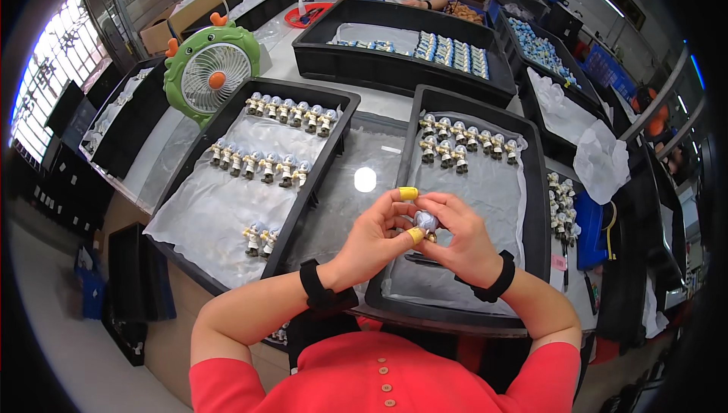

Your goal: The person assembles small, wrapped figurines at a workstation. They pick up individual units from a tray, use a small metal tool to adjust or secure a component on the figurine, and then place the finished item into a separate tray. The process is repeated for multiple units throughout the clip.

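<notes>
Red shirt (341,371), left hand (371,232) and right hand (465,240) holding figurine (426,221), illegible pink label (559,262)

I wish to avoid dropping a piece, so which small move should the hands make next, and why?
Perhaps lower the small figurine into the right tray, at the end of its shorter nearer row. The left hand and right hand have it between their fingers, seemingly over this tray, and that row has fewer figurines than the farther row.

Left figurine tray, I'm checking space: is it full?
Not full: the tray holds figurines in three groups, with bare white lining between them.
</notes>
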`<state>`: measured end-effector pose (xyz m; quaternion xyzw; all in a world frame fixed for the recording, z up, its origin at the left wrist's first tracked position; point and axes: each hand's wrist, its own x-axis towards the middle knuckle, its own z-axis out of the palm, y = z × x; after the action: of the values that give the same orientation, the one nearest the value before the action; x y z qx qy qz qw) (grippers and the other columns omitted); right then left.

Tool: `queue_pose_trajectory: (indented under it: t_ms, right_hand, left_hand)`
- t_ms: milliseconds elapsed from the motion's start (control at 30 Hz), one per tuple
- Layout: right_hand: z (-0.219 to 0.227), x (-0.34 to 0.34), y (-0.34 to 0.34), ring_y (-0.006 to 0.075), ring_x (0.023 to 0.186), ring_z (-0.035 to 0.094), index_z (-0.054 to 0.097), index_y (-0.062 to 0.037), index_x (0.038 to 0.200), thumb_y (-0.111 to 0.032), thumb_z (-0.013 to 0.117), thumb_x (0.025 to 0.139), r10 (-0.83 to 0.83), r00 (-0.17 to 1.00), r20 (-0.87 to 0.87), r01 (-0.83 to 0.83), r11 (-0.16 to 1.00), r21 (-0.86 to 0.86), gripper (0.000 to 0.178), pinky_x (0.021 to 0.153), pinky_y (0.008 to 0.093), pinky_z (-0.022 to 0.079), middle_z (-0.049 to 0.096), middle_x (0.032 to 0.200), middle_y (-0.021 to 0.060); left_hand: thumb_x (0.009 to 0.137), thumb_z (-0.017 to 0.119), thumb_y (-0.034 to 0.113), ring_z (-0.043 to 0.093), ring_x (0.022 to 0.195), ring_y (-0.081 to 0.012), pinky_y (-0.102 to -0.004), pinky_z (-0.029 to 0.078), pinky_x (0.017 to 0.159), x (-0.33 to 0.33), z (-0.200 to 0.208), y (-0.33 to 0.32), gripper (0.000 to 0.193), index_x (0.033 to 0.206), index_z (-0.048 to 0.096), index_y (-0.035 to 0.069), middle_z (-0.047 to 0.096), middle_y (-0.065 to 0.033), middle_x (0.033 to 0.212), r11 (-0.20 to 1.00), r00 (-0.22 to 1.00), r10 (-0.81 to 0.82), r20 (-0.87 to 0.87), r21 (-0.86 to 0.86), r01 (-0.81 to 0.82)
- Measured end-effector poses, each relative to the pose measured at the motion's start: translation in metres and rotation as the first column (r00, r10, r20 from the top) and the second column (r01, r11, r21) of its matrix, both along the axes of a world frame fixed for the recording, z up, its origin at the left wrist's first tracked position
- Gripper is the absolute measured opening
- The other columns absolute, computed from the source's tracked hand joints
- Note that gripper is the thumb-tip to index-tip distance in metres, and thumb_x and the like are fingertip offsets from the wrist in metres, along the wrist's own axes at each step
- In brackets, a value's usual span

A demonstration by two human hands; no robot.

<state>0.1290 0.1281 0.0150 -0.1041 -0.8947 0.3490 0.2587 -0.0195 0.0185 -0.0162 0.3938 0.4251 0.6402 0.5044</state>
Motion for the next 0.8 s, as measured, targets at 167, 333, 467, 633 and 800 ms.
queue_pose_trajectory:
  t_ms: [167,333,467,633,800]
  right_hand:
    - [0.002,-0.002,-0.002,0.0215,0.096,0.059,0.05,-0.0028,0.129,-0.007,0.076,0.07,0.012,0.999,-0.049,-0.018,0.992,-0.124,0.064,0.081,0.0299,0.051,0.051,0.12,0.0129]
    - [-0.008,-0.001,0.003,0.0164,0.092,0.059,0.051,-0.0047,0.127,-0.009,0.078,0.07,0.028,0.999,-0.046,-0.047,0.855,-0.516,0.064,0.08,0.0279,0.051,0.053,0.113,0.0111]
    - [0.0,-0.001,0.0,0.015,0.086,0.059,0.053,-0.006,0.125,-0.012,0.082,0.067,-0.001,1.0,-0.001,0.0,0.92,-0.393,0.065,0.076,0.0268,0.05,0.055,0.105,0.009]
    - [-0.006,-0.003,-0.002,0.0159,0.083,0.057,0.053,-0.0057,0.124,-0.014,0.084,0.064,-0.023,0.999,-0.024,0.015,0.961,-0.277,0.068,0.073,0.0276,0.049,0.054,0.099,0.0075]
    - [-0.007,-0.005,-0.005,0.0161,0.086,0.056,0.052,-0.0055,0.125,-0.014,0.084,0.065,-0.031,0.999,-0.012,0.027,0.972,-0.234,0.069,0.075,0.0287,0.049,0.053,0.097,0.0065]
  left_hand:
    - [0.09,0.056,0.004,0.056,0.105,-0.0167,-0.0293,0.048,0.086,-0.013,0.009,0.002,0.048,0.134,0.037,0.005,0.054,-0.0138,0.121,0.998,0.987,0.02,0.161,-0.056,-0.011]
    - [0.094,0.05,0.008,0.056,0.107,-0.0158,-0.0291,0.048,0.089,-0.024,0.008,0.001,0.04,0.133,0.042,0.004,0.055,-0.0105,0.123,0.998,0.947,-0.041,0.317,-0.035,0.055]
    - [0.097,0.048,0.013,0.055,0.11,-0.0146,-0.0298,0.046,0.093,-0.026,0.009,0.001,0.037,0.133,0.045,0.002,0.055,-0.0074,0.124,0.993,0.916,-0.102,0.387,-0.008,0.114]
    - [0.098,0.047,0.017,0.053,0.114,-0.0156,-0.0306,0.045,0.095,-0.019,0.006,0.002,0.039,0.134,0.044,0.003,0.054,-0.0076,0.125,0.995,0.937,-0.088,0.338,-0.018,0.1]
    - [0.098,0.048,0.017,0.055,0.111,-0.0146,-0.0302,0.046,0.093,-0.021,0.005,0.002,0.038,0.133,0.045,0.005,0.056,-0.0068,0.121,0.995,0.929,-0.07,0.363,-0.041,0.091]
